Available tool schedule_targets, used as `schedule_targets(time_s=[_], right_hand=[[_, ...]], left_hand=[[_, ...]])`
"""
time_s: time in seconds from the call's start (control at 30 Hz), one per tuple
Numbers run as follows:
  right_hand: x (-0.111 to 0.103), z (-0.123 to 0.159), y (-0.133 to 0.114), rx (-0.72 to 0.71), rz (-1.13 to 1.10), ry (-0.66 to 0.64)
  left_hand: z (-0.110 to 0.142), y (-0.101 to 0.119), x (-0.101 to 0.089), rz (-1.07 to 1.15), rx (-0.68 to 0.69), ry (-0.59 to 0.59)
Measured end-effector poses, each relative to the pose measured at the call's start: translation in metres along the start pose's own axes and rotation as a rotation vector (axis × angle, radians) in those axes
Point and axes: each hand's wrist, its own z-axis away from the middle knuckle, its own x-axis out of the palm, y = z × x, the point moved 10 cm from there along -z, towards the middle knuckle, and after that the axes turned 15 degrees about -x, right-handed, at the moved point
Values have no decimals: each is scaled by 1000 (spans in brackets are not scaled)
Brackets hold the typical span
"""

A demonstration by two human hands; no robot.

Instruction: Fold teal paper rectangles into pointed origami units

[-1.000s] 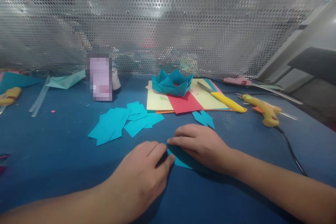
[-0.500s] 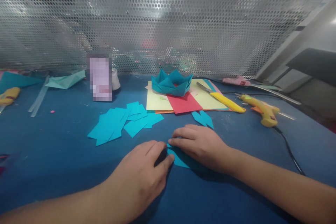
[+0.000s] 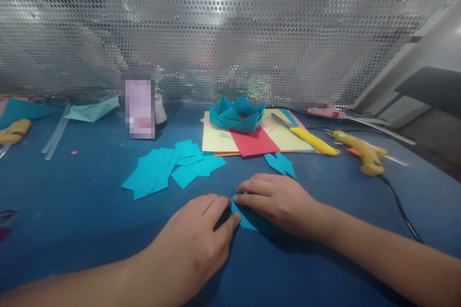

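Observation:
A small blue paper piece [image 3: 248,220] lies on the table under both hands, only part of it showing. My left hand [image 3: 201,240] pinches its left edge between thumb and fingers. From the right, my right hand [image 3: 277,201] rests over the sheet, its fingers bent together and pressing the upper edge down. Just beyond the right hand lies a folded blue paper piece [image 3: 281,163]. To the left of it, a pile of blue paper sheets [image 3: 154,170] is spread over the table.
Behind the hands a pointed blue folded-paper ring [image 3: 237,117] sits on pale yellow sheets [image 3: 216,141] and a red paper [image 3: 254,143]. Right are a yellow utility knife [image 3: 313,140] and a corded glue gun [image 3: 370,156]. A perforated metal panel [image 3: 216,33] closes the back.
The whole view has shifted very slightly. Both hands stay on the blue paper in nearly the same pose.

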Motion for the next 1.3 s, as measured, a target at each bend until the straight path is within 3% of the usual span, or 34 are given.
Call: schedule_targets(time_s=[0.2, 0.47, 0.63, 0.77, 0.9, 1.03, 1.3], right_hand=[[-1, -3, -1, -15, -48, 1], [-5, 1, 21, 248, -352, 146], [0, 2, 26, 341, -383, 112], [6, 12, 36, 551, -541, 123], [13, 29, 43, 829, -868, 354], [13, 27, 38, 849, -1013, 484], [21, 22, 33, 864, -1086, 388]], left_hand=[[1, 2, 1, 5, 13, -17], [2, -1, 2, 71, 9, -53], [-3, -8, 1, 234, -45, -74], [-12, -35, 1, 512, -277, -105], [-13, -65, 15, 702, -577, -156], [-11, -71, 34, 928, -708, -265], [-8, -76, 37, 1014, -869, -281]])
